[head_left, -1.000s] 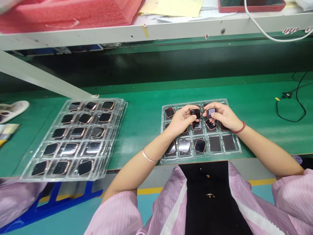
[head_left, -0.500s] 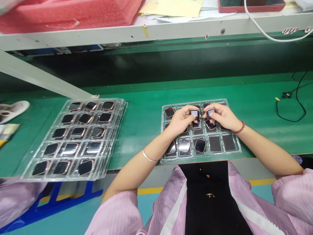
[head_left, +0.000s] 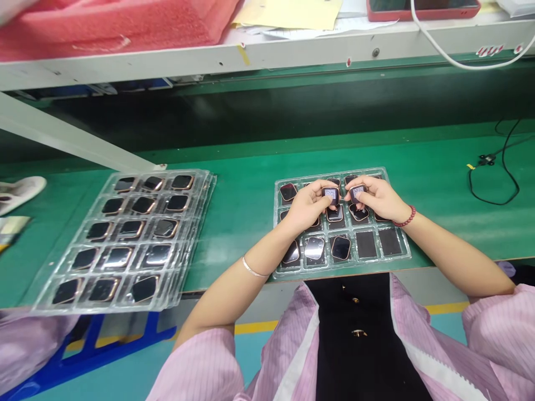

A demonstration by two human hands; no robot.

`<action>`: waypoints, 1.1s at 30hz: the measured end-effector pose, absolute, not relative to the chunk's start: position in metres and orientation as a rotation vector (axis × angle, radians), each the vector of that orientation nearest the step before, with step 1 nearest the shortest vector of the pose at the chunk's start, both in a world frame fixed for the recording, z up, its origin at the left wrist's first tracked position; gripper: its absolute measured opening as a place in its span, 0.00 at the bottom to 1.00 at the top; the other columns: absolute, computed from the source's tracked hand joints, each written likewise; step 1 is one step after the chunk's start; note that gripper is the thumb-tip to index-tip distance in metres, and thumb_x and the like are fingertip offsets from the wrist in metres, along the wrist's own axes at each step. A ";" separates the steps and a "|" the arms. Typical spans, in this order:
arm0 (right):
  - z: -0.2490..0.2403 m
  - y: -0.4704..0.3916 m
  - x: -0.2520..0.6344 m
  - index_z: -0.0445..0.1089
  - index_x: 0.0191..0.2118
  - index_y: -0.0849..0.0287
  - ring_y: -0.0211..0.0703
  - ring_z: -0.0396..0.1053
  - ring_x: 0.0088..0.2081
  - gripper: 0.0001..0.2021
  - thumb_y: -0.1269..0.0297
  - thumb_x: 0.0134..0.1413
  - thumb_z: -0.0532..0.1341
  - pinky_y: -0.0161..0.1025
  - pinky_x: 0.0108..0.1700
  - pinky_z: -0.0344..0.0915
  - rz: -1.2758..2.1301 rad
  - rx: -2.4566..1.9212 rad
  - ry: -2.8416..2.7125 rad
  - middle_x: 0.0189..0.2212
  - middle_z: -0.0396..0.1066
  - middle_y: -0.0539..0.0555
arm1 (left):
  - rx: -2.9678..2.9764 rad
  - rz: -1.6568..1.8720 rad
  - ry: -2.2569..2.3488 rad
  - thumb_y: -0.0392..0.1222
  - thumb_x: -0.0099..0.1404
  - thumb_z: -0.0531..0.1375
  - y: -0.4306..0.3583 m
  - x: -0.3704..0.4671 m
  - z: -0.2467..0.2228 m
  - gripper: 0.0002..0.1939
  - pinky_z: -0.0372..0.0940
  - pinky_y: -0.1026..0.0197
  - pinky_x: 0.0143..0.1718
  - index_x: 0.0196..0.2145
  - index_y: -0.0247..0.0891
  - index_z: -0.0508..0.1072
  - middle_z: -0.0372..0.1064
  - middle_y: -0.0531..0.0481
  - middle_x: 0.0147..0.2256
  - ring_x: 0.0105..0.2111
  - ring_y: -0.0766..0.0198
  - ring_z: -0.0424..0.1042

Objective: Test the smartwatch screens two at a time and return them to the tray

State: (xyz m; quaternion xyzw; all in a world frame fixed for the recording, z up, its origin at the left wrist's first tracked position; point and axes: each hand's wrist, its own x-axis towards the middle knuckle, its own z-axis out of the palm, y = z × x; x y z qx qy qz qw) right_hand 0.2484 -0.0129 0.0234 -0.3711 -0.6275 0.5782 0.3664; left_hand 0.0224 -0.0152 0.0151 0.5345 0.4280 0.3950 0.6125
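Note:
Over the back half of a clear plastic tray (head_left: 406, 250), my left hand (head_left: 310, 205) pinches a square watch (head_left: 330, 194) whose lit screen shows a code pattern. A second watch (head_left: 358, 192), also lit with a code, is gripped between the thumb and fingers of my right hand (head_left: 378, 197). The two watches are side by side, a small gap apart. Dark-screened watches lie in the tray's compartments below, such as one at the front (head_left: 340, 247). Two front right compartments (head_left: 366, 245) hold no watch. My hands hide part of the back rows.
A stack of clear trays (head_left: 178, 267) with dark watches stands on the green table at left. A white shelf (head_left: 292, 55) crosses above, bearing red foam (head_left: 125, 28), papers and a red-edged device. Black cable (head_left: 505, 167) lies at right; a brush (head_left: 14, 229) is far left.
The view has shifted slightly. Both hands keep their grip on the two watches, which remain side by side over the tray.

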 end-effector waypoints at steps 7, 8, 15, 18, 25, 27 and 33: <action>0.022 -0.012 0.249 0.72 0.47 0.62 0.35 0.72 0.30 0.13 0.62 0.59 0.67 0.33 0.32 0.74 1.463 -0.951 -1.639 0.37 0.78 0.55 | 1.274 0.910 0.939 0.34 0.63 0.63 -0.015 0.021 0.012 0.14 0.67 0.69 0.28 0.47 0.33 0.74 0.79 0.46 0.40 0.28 0.69 0.77; 0.021 -0.012 0.249 0.72 0.47 0.62 0.35 0.72 0.29 0.13 0.61 0.60 0.67 0.33 0.32 0.74 1.467 -0.952 -1.642 0.37 0.78 0.55 | 1.279 0.916 0.934 0.34 0.63 0.63 -0.015 0.021 0.012 0.14 0.67 0.68 0.28 0.47 0.33 0.74 0.79 0.46 0.40 0.28 0.69 0.77; 0.016 -0.011 0.251 0.72 0.47 0.61 0.38 0.74 0.31 0.14 0.55 0.66 0.63 0.34 0.31 0.72 1.429 -0.929 -1.678 0.36 0.78 0.56 | 1.304 0.909 0.926 0.43 0.68 0.63 -0.013 0.020 0.009 0.12 0.62 0.69 0.23 0.46 0.34 0.74 0.77 0.46 0.36 0.27 0.68 0.76; 0.015 -0.011 0.251 0.70 0.50 0.61 0.42 0.76 0.39 0.15 0.68 0.57 0.64 0.35 0.36 0.73 1.344 -0.867 -1.750 0.41 0.77 0.57 | 1.311 0.967 0.884 0.35 0.63 0.64 -0.013 0.021 0.005 0.15 0.70 0.66 0.33 0.49 0.35 0.73 0.78 0.46 0.42 0.35 0.66 0.78; 0.015 -0.009 0.253 0.69 0.54 0.60 0.37 0.75 0.33 0.17 0.67 0.60 0.59 0.36 0.36 0.75 1.469 -0.921 -1.686 0.44 0.78 0.56 | 1.329 0.957 0.907 0.36 0.63 0.65 -0.013 0.021 0.005 0.14 0.70 0.65 0.34 0.47 0.35 0.72 0.77 0.47 0.38 0.33 0.67 0.76; 0.015 -0.010 0.252 0.70 0.51 0.60 0.38 0.74 0.32 0.14 0.66 0.60 0.60 0.36 0.35 0.75 1.436 -0.924 -1.701 0.40 0.78 0.55 | 1.326 0.936 0.913 0.35 0.65 0.60 -0.013 0.020 0.007 0.12 0.65 0.66 0.28 0.47 0.35 0.72 0.76 0.48 0.36 0.30 0.67 0.74; 0.016 -0.012 0.250 0.71 0.50 0.60 0.42 0.76 0.39 0.16 0.70 0.55 0.63 0.38 0.38 0.75 1.368 -0.854 -1.781 0.42 0.77 0.56 | 1.316 0.982 0.919 0.29 0.57 0.61 -0.013 0.022 0.008 0.20 0.70 0.65 0.36 0.48 0.36 0.72 0.76 0.49 0.40 0.38 0.66 0.76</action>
